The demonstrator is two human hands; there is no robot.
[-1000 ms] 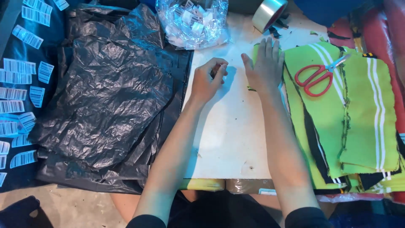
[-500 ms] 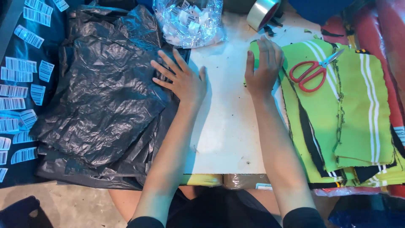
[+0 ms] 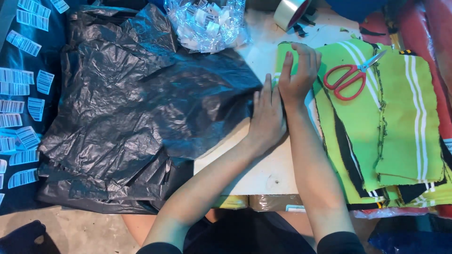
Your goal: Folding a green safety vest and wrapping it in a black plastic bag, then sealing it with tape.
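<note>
1. My left hand [image 3: 267, 117] lies palm down at the centre of the view, fingers straight and pressed together, clamped on nothing; its fingertips rest at the right edge of the black plastic sheet [image 3: 136, 108].
2. My right hand [image 3: 297, 73] sits just beside the left, toward one o'clock, fingers curled loosely together over the left edge of the green striped fabric pieces [image 3: 376, 127]. Whether the fingertips pinch a layer or merely press on it I cannot tell from this angle.
3. The black plastic sheet, crumpled and glossy, spreads from the centre toward nine o'clock and overlaps the left part of the white work surface [image 3: 263, 169].
4. The green fabric pieces, with white and black stripes, form a stack at three o'clock on the white surface.
5. Red-handled scissors [image 3: 351, 77] lie on top of the stack, at two o'clock from my right hand, blades pointing up and right.
6. A clear plastic bag of small white tags [image 3: 207, 23] sits at twelve o'clock, touching the sheet's upper edge.
7. A roll of tape [image 3: 291, 11] stands at one o'clock, near the bag.
8. Barcode labels [image 3: 21, 117] lie scattered at nine o'clock, beside the sheet.
</note>
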